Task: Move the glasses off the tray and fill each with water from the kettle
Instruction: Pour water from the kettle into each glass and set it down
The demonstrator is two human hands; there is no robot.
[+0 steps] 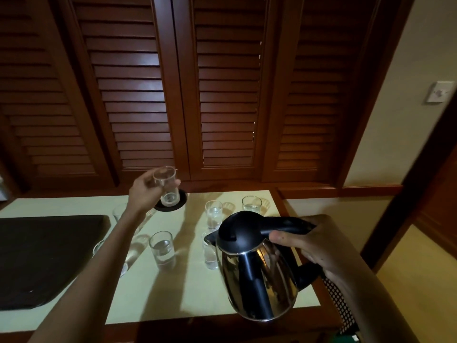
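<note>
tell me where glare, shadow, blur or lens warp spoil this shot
Head view: wide-angle warp splays the shutters outward; dim warm light leaves streaky shadows across the table; the steel kettle mirrors its surroundings; the glass in the left hand looks slightly blurred.

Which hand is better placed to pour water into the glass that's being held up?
The right hand: it grips the kettle by its handle, lifted over the table. The left hand is occupied, holding the raised glass.

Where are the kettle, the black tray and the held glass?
kettle (pixel 279 276), head view, on its steel body.
black tray (pixel 44 256), head view, on its bare floor.
held glass (pixel 170 194), head view, on its lower wall.
</note>
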